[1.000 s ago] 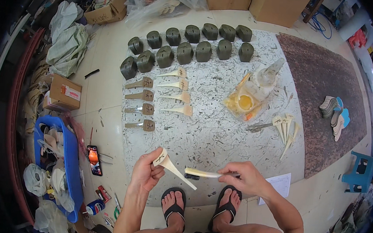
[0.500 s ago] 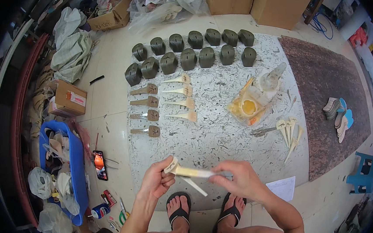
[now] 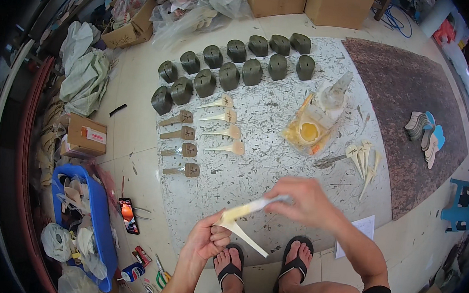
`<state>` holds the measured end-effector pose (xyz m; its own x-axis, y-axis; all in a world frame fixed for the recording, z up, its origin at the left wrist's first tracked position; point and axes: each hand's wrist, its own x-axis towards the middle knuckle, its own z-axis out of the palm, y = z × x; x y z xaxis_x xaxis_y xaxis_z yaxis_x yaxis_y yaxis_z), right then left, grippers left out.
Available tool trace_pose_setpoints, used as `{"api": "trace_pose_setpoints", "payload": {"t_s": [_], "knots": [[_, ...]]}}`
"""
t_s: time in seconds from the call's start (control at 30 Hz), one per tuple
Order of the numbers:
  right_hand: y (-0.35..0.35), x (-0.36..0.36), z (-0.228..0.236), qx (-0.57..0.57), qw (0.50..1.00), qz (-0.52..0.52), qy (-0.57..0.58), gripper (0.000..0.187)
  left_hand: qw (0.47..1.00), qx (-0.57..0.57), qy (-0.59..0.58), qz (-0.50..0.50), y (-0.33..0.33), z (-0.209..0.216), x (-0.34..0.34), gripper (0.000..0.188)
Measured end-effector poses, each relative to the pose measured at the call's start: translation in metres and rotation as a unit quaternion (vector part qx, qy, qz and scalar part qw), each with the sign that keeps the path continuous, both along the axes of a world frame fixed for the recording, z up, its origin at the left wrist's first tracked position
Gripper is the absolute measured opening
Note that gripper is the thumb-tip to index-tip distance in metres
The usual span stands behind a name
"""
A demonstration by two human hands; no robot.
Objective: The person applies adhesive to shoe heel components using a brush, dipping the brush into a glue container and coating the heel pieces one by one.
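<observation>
- While the left hand (image 3: 207,238) keeps its grip at the lower middle of the frame, the right hand (image 3: 306,200) has swung the brush (image 3: 246,209) over: a second ago its head lay by the narrow stem of the cream piece (image 3: 245,238); now it slants down onto the broad end.
- From where I stand, that looks like work passing from the stem to the broad face; the mark I could read there before is covered.
- Left fingers are curled in, pinching the broad end with the thumb; the stem pokes free toward the lower right.
- Right thumb and fingers pinch the brush's handle, blurred, so the stroke seems live. The bristles are hidden, and I can't tell whether they're wet.
- Nothing has joined the rows on the grey board (image 3: 215,183): four brown pieces (image 3: 187,134) and four cream ones (image 3: 229,130) left of centre, dark green blocks (image 3: 229,75) above them.
- Loose cream pieces (image 3: 363,156) lie untouched right of centre, below the cup of yellow liquid (image 3: 309,132), so I'd judge plenty remains.
</observation>
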<state>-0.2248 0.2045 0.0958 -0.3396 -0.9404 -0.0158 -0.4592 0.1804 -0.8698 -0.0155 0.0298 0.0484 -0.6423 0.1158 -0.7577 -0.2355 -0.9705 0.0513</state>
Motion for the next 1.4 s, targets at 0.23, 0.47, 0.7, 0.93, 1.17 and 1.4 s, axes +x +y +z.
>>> {"api": "trace_pose_setpoints", "payload": {"t_s": [0.23, 0.47, 0.7, 0.93, 1.17, 1.4], "knots": [[-0.004, -0.012, -0.002, -0.018, 1.000, 0.009, -0.004, 0.016, 0.996, 0.063, 0.028, 0.052, 0.004, -0.002, 0.004, 0.032], [-0.007, -0.002, 0.019, -0.029, 0.997, 0.038, 0.064, 0.014, 0.998, -0.026, -0.048, 0.017, 0.005, 0.011, -0.004, 0.029], [-0.004, -0.014, 0.018, -0.070, 0.997, -0.010, 0.015, 0.014, 0.994, 0.073, 0.053, 0.053, 0.000, 0.004, 0.005, 0.030], [-0.001, -0.016, 0.024, -0.033, 0.994, -0.015, 0.104, 0.016, 0.996, 0.049, 0.044, 0.061, 0.000, 0.002, 0.007, 0.026], [0.005, -0.017, 0.017, -0.065, 0.995, -0.021, 0.068, 0.016, 0.995, 0.061, 0.054, 0.065, 0.003, 0.004, 0.008, 0.023], [0.000, -0.015, 0.018, -0.061, 0.993, -0.074, 0.071, 0.017, 0.991, 0.062, 0.065, 0.098, 0.003, 0.004, 0.006, 0.027]]}}
